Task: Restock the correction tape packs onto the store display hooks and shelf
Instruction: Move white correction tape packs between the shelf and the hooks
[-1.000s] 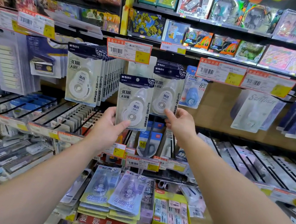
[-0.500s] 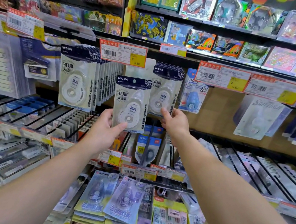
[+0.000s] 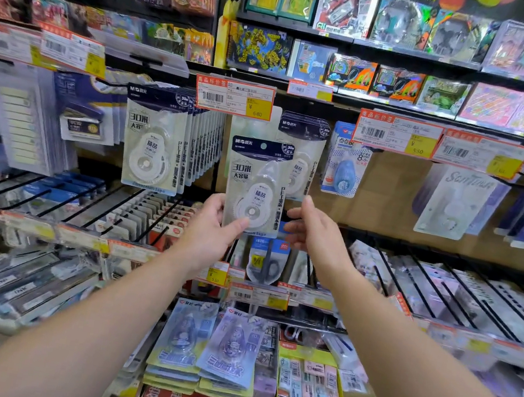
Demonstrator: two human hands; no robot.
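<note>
**Correction tape pack held before the display hooks**

The left hand (image 3: pixel 210 231) pinches the lower left edge of a white carded correction tape pack with a dark blue "M&G" header (image 3: pixel 257 187), printed "30米", upright in front of the hooks. The right hand (image 3: pixel 314 230) is spread loosely just beside the pack's right edge, holding nothing. A full row of identical packs (image 3: pixel 160 141) hangs to the left; above, an orange-bordered price tag (image 3: pixel 234 98) reads "6.80".

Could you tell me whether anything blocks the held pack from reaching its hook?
The price tag at the hook's front end hangs directly above the held pack, which the left hand grips; the right hand is open beside it.
</note>
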